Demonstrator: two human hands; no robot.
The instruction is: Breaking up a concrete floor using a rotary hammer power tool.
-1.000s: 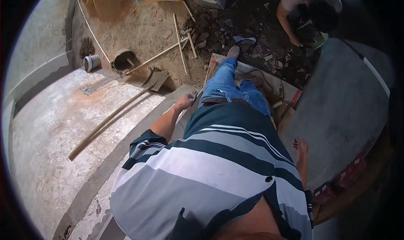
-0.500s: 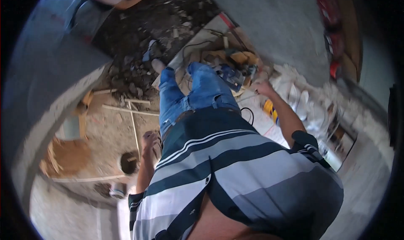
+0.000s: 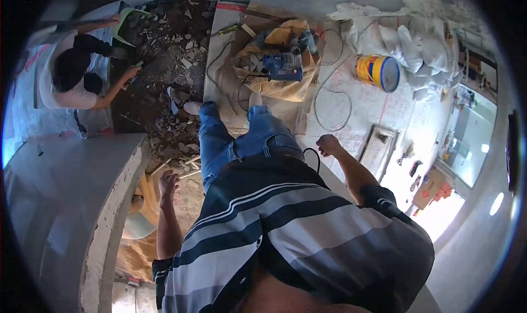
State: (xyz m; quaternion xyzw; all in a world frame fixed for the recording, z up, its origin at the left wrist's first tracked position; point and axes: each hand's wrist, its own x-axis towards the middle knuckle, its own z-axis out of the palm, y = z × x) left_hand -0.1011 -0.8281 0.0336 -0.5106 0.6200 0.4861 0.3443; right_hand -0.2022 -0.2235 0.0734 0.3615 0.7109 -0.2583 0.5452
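My left hand [image 3: 169, 185] hangs beside my left hip with its fingers apart, holding nothing, close to the end of a concrete wall. My right hand [image 3: 329, 145] is out past my right hip; its fingers are curled in, and nothing shows in them. Ahead of my feet lies an open tan sack [image 3: 269, 90] with a blue power tool [image 3: 282, 66] on it, both beyond reach of my hands. Loose rubble [image 3: 178, 55] covers a dark strip of ground to the left of the sack.
A co-worker [image 3: 77, 82] crouches at the far left by a green scoop-like pan [image 3: 125, 27]. A cable [image 3: 350, 107] loops over the floor on the right. Past it are a yellow-and-blue bucket [image 3: 379, 72] and white sacks [image 3: 417, 52]. A concrete wall [image 3: 115, 214] stands close on my left.
My view and body have turned, bringing the co-worker, bucket and white sacks into clearer sight. The tan sack now appears farther ahead. My right hand appears lower, away from the power tool.
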